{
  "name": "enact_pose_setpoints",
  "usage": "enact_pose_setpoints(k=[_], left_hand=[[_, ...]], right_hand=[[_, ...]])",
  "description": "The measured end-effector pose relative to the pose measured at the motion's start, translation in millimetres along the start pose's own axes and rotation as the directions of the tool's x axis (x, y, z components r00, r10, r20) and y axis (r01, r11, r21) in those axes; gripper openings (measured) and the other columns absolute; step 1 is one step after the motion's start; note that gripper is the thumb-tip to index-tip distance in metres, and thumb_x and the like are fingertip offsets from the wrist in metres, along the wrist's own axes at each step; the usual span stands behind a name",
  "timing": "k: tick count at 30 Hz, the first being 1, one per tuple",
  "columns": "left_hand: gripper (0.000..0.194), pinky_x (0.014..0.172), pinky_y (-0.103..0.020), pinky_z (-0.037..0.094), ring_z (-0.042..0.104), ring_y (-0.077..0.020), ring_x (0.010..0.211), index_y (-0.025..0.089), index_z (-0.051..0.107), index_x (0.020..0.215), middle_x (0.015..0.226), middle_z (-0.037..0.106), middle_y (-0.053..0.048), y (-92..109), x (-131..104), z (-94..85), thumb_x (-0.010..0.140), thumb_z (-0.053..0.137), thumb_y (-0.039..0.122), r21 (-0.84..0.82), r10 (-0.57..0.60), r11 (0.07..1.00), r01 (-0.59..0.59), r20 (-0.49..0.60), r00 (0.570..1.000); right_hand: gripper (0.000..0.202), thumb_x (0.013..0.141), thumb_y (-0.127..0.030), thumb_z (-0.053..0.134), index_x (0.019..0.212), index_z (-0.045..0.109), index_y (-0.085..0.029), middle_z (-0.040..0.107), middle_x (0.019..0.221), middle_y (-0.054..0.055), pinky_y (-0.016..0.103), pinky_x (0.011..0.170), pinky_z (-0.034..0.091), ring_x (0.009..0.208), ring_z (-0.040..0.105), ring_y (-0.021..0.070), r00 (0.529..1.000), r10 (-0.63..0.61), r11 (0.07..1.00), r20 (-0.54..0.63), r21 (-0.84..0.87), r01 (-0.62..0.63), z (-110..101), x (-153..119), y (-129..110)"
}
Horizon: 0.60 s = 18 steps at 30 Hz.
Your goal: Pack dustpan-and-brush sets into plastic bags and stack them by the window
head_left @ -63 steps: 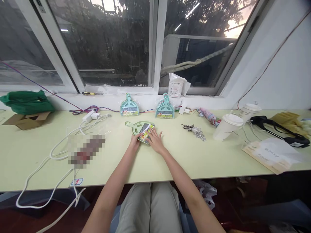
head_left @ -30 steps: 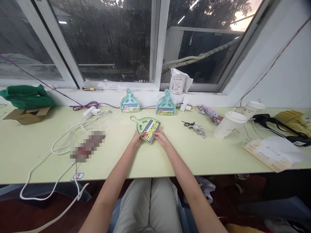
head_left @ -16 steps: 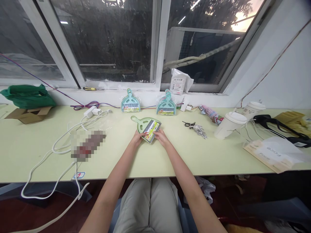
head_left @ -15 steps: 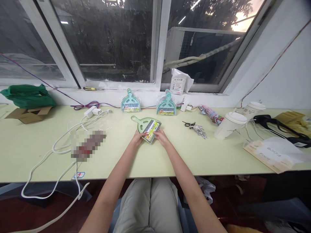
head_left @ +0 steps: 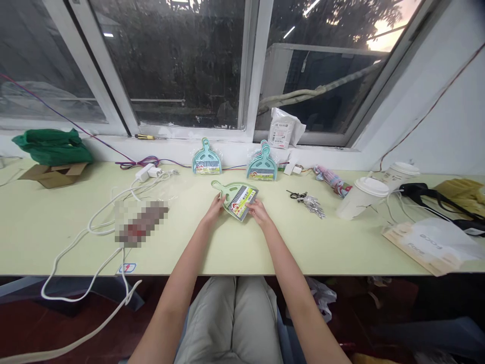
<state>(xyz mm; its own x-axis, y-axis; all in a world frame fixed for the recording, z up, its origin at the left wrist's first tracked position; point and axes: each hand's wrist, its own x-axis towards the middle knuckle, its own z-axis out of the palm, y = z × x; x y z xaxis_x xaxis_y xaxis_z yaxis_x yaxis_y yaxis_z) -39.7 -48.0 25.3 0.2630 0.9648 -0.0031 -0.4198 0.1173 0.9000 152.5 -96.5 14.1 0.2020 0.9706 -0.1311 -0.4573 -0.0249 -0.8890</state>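
Note:
A green dustpan and brush set (head_left: 235, 196) with a printed label is held tilted above the table, its handle toward the upper left. My left hand (head_left: 215, 208) grips its left edge near the handle. On the label side, my right hand (head_left: 259, 211) pinches the lower right edge. Behind it, a blue-green dustpan set (head_left: 206, 161) leans against the wall under the window. To the right of that one, a stack of similar packaged sets (head_left: 262, 164) leans there too.
Keys (head_left: 311, 205), a patterned rolled item (head_left: 331, 181), lidded paper cups (head_left: 361, 197) and a tissue pack (head_left: 432, 245) lie to the right. White cables (head_left: 91, 227), a cardboard box (head_left: 56, 174) and green cloth (head_left: 53, 146) are on the left.
My left hand has moved up along the dustpan's left side toward the handle. The set has shifted slightly right. The whole view has shifted a little.

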Motion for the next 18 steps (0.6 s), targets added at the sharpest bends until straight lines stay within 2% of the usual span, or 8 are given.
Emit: enact_pose_setpoints(k=[3,5,7,9,11,14,16,18], left_hand=[[0.043,0.113,-0.044,0.026,0.032,-0.0293,0.138,0.023,0.058,0.108,0.136,0.048,-0.012,14,11,-26.7,0.068,0.074,0.016,0.289,0.258,0.939,-0.186,-0.235,0.937],[0.047,0.117,-0.046,0.011,0.011,-0.0293,0.146,0.019,0.056,0.112,0.151,0.031,-0.015,27,18,-50.5,0.068,0.069,0.012,0.520,0.407,0.824,-0.226,-0.265,0.874],[0.050,0.117,-0.052,0.001,0.000,-0.0315,0.147,0.015,0.055,0.115,0.156,0.021,-0.020,41,22,-75.2,0.066,0.066,0.009,0.736,0.490,0.653,-0.177,-0.233,0.840],[0.050,0.113,-0.059,-0.002,0.000,-0.0360,0.147,0.013,0.055,0.114,0.154,0.024,-0.024,51,24,-96.8,0.066,0.067,0.013,0.831,0.478,0.550,-0.082,-0.233,0.847],[0.041,0.112,-0.062,0.002,0.011,-0.0386,0.146,0.015,0.058,0.106,0.146,0.038,-0.024,58,23,-112.0,0.066,0.068,0.016,0.823,0.415,0.568,-0.028,-0.256,0.873],[0.025,0.115,-0.053,0.013,0.036,-0.0360,0.137,0.019,0.063,0.083,0.118,0.064,-0.016,63,16,-122.0,0.061,0.069,0.009,0.679,0.270,0.733,-0.048,-0.225,0.936],[0.023,0.115,-0.046,0.020,0.050,-0.0329,0.124,0.022,0.063,0.071,0.093,0.070,-0.010,67,9,-123.6,0.058,0.067,0.003,0.538,0.139,0.842,-0.033,-0.158,0.978],[0.022,0.114,-0.045,0.021,0.058,-0.0304,0.112,0.024,0.061,0.066,0.074,0.068,-0.005,73,4,-123.6,0.060,0.064,0.002,0.476,0.050,0.879,0.015,-0.124,0.991]], right_hand=[[0.031,0.066,-0.004,0.068,0.089,0.056,-0.021,0.073,0.082,0.000,0.038,0.078,0.061,0.082,0.072,0.0196,0.999,-0.024,0.999,-0.047,0.034,0.026,-5,4,0],[0.033,0.065,-0.004,0.069,0.088,0.055,-0.022,0.073,0.081,-0.001,0.035,0.074,0.062,0.080,0.072,0.0187,0.998,-0.034,0.998,-0.059,0.048,0.036,-7,6,1],[0.033,0.064,-0.004,0.070,0.088,0.055,-0.022,0.072,0.080,-0.001,0.034,0.071,0.062,0.078,0.071,0.0184,0.998,-0.043,0.998,-0.048,0.050,0.046,-8,8,1],[0.033,0.064,-0.005,0.071,0.088,0.055,-0.021,0.072,0.081,0.000,0.033,0.070,0.062,0.077,0.072,0.0186,0.998,-0.051,0.997,-0.030,0.051,0.052,-8,9,2],[0.034,0.064,-0.005,0.071,0.089,0.055,-0.021,0.072,0.081,0.001,0.032,0.068,0.062,0.074,0.071,0.0182,0.999,-0.039,0.998,-0.024,0.048,0.041,-7,9,2],[0.034,0.065,-0.005,0.069,0.091,0.055,-0.020,0.073,0.082,0.001,0.030,0.067,0.062,0.070,0.071,0.0166,0.999,-0.020,0.999,-0.040,0.050,0.022,-6,10,3],[0.033,0.065,-0.005,0.068,0.091,0.056,-0.021,0.073,0.082,0.000,0.031,0.068,0.062,0.071,0.071,0.0163,0.998,-0.026,0.998,-0.050,0.056,0.028,-6,11,4],[0.033,0.065,-0.005,0.068,0.091,0.056,-0.022,0.073,0.081,-0.001,0.031,0.070,0.062,0.073,0.071,0.0164,0.998,-0.033,0.997,-0.056,0.062,0.036,-7,12,5]])
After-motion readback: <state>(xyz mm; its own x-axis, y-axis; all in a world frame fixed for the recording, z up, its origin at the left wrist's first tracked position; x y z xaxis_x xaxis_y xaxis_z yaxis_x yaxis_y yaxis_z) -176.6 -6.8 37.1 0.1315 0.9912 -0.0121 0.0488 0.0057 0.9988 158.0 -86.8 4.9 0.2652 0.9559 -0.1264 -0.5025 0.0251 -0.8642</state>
